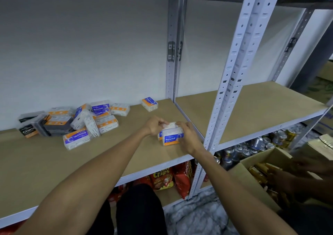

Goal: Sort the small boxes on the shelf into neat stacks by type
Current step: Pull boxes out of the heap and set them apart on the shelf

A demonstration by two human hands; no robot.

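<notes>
A small stack of clear "Round" boxes (171,137) with blue and orange labels stands near the front right of the brown shelf (54,162). My left hand (154,126) grips the stack's left top edge. My right hand (188,137) curls round its right side. A loose pile of similar boxes (86,121), some labelled "Smooth", lies at the back left, with dark "Charcoal" boxes (36,126) at its left end. One "Smooth" box (76,138) lies alone in front of the pile. A single "Round" box (149,104) lies at the back by the wall.
White metal uprights (232,76) divide this shelf from a bare one (261,108) on the right. Snack bags (171,177) and cans (252,146) fill the shelf below. Another person's hands (297,175) reach into a cardboard box of cans (252,179) at lower right.
</notes>
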